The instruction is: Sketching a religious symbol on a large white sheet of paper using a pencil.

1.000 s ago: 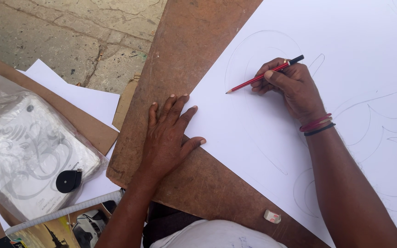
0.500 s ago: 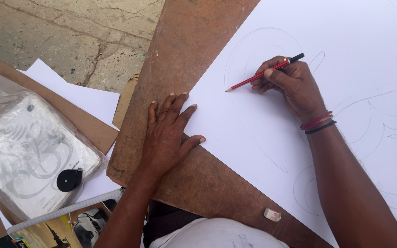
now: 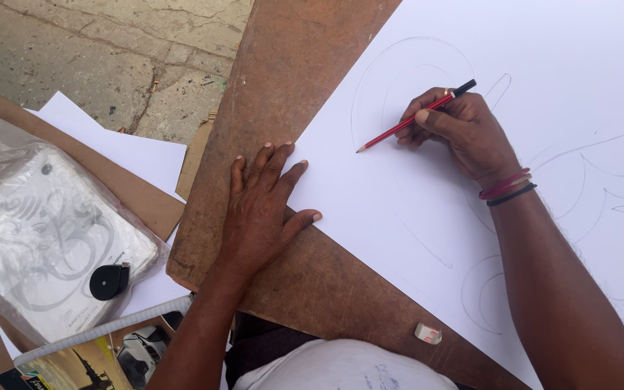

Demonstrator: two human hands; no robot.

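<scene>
A large white sheet of paper point(image 3: 529, 101) with faint curved pencil lines lies on a brown board point(image 3: 290, 65). My right hand point(image 3: 460, 130) grips a red pencil point(image 3: 413, 117) with a black end, its tip resting on the paper by a drawn arc. Red and black bands circle that wrist. My left hand point(image 3: 265, 209) lies flat, fingers spread, on the board, with its fingertips pressing the paper's left edge.
A small white eraser point(image 3: 427, 333) sits on the board near my body. At the left, a plastic-wrapped grey relief plaque point(image 3: 37, 238) with a black round object point(image 3: 109, 281) on it lies over loose white sheets point(image 3: 120, 148) and cardboard. Cracked concrete floor point(image 3: 95, 50) is beyond.
The pencil tip has shifted very slightly along the drawn arc. My left hand has stayed in place on the board.
</scene>
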